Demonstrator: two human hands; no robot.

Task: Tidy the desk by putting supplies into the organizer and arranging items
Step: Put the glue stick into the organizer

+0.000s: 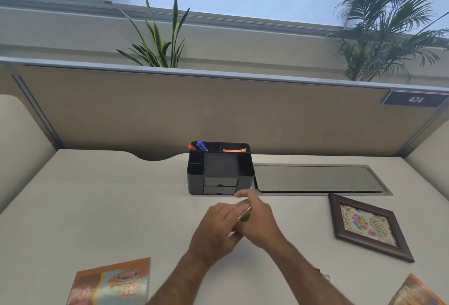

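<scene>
Item: green marker (245, 218), held above tabletop (121, 195).
I see my right hand (260, 219) gripping it, left hand (216, 225) fingers relaxed alongside, both just before the black organizer (220, 171).

desk (121, 195): looked smooth and matt, pale cream
organizer (245, 171): looked like black plastic, a bit shiny
picture frame (398, 253): looked like dark brown wood, smooth
booklet (109, 283): looked like shiny printed paper
wall panel (218, 110): looked like soft tan cloth, matt
panel top edge (243, 77): looked like grey metal
flat lid in the desk (315, 178): was grey, smooth, a little shiny
</scene>
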